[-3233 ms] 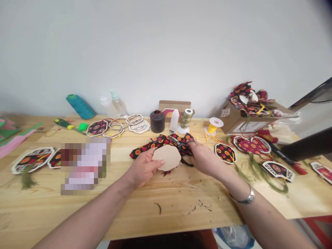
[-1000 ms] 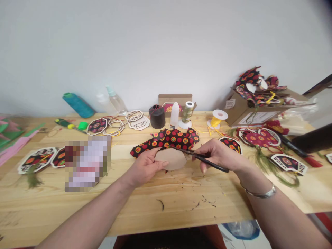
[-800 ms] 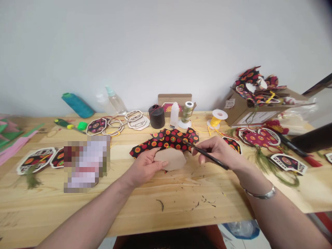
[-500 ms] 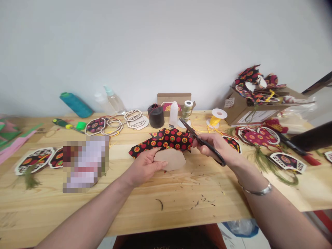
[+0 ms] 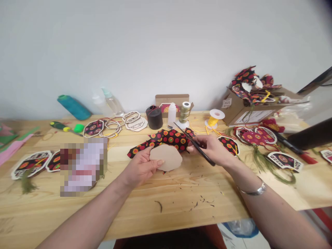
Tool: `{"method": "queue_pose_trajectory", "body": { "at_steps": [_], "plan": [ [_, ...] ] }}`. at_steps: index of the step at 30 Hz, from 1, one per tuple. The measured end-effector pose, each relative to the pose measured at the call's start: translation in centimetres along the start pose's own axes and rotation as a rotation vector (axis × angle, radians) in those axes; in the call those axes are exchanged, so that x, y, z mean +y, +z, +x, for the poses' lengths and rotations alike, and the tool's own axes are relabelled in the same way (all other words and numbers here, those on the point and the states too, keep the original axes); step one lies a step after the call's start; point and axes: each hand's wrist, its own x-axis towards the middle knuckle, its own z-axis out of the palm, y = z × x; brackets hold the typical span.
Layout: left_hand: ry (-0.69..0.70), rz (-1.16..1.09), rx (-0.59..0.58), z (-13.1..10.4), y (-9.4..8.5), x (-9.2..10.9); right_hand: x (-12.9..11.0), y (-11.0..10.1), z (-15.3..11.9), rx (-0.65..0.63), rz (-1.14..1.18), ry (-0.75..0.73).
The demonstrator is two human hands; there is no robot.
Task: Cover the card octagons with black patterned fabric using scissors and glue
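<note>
Between the thumb and fingers of my left hand (image 5: 141,166) is a pale, scallop-edged board piece (image 5: 166,157), held above the table. Black patterned fabric (image 5: 173,137) with red dots and yellow-orange flowers spreads out behind the board; whether it is joined to the board is hidden. My right hand (image 5: 209,148) grips black scissors (image 5: 199,149), their blades pointing up and left over the fabric's right part. The blades look nearly closed. Small dark scraps (image 5: 202,202) lie on the wood in front of my hands.
Behind stand a black thread cone (image 5: 154,118), a white squeeze bottle (image 5: 171,115) and a yellow cord spool (image 5: 213,119). At right, a cardboard box (image 5: 252,107) overflows with fabric pieces. Tasselled ornaments (image 5: 285,162) lie right, and a pixelated patch (image 5: 84,167) covers something at left.
The scissors have swung lower and further left, and their blades look closer together. The board piece is turned more toward me, while the whole view has shifted slightly.
</note>
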Motion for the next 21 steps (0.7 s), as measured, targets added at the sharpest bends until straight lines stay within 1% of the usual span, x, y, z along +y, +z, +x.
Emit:
{"method": "queue_pose_trajectory", "body": {
  "at_steps": [2, 4, 6, 9, 11, 13, 17, 19, 21],
  "plan": [
    [-0.001, -0.014, 0.015, 0.0, 0.0, 0.1, -0.2, 0.1, -0.1, -0.065, 0.095, -0.017],
    [-0.008, 0.007, 0.025, 0.0, -0.2, 0.0, -0.3, 0.1, -0.2, -0.101, 0.164, -0.032],
    [-0.028, 0.068, 0.020, 0.0, -0.4, -0.3, -0.5, 0.3, -0.2, -0.096, 0.228, -0.044],
    [-0.080, 0.197, -0.019, -0.1, -0.6, -0.6, -0.5, 0.8, -0.2, -0.112, 0.329, -0.079],
    [-0.099, 0.265, -0.043, -0.2, -0.7, -0.7, -0.5, 1.1, -0.3, -0.142, 0.308, -0.088],
    [-0.098, 0.295, -0.050, -0.2, -0.6, -0.7, -0.4, 1.2, -0.3, -0.094, 0.158, -0.063],
    [-0.089, 0.300, -0.036, -0.1, -0.8, -0.5, -0.2, 1.0, -0.2, 0.128, -0.303, 0.015],
    [-0.090, 0.312, -0.032, -0.1, -0.9, -0.5, -0.1, 1.0, -0.1, 0.168, -0.460, 0.023],
    [-0.096, 0.325, -0.045, -0.1, -1.0, -0.6, 0.1, 1.1, 0.0, 0.147, -0.542, 0.004]
  ]
}}
